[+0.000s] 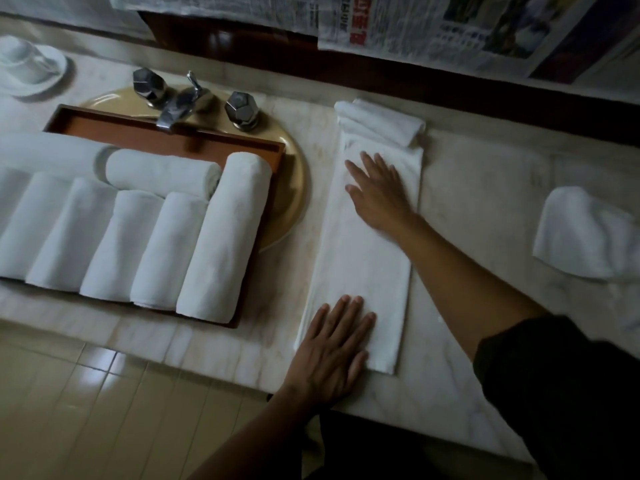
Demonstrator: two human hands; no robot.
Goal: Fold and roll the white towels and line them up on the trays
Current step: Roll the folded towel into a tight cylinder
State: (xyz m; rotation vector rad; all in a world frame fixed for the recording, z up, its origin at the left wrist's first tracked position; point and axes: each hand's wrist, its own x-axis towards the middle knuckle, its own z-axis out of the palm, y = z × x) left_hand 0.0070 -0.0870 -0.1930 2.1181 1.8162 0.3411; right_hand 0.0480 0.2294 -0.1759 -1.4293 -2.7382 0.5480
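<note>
Left hand (332, 348) and right hand (377, 192) press flat on folded towel (363, 265).

Marble bench (467, 209), pale, veined. I note a round basin (294, 188) sunk into its left part, with the tap (173, 112) at the back edge. A wooden tray (166, 131) lies across the basin, its near end reaching towards the front edge. Mid-bench: a folded towel (367, 258), a long strip running from front edge to back, far end rolled. Right end: a loose towel (585, 237), well apart. Back left corner: a cup and saucer (31, 69).
</note>
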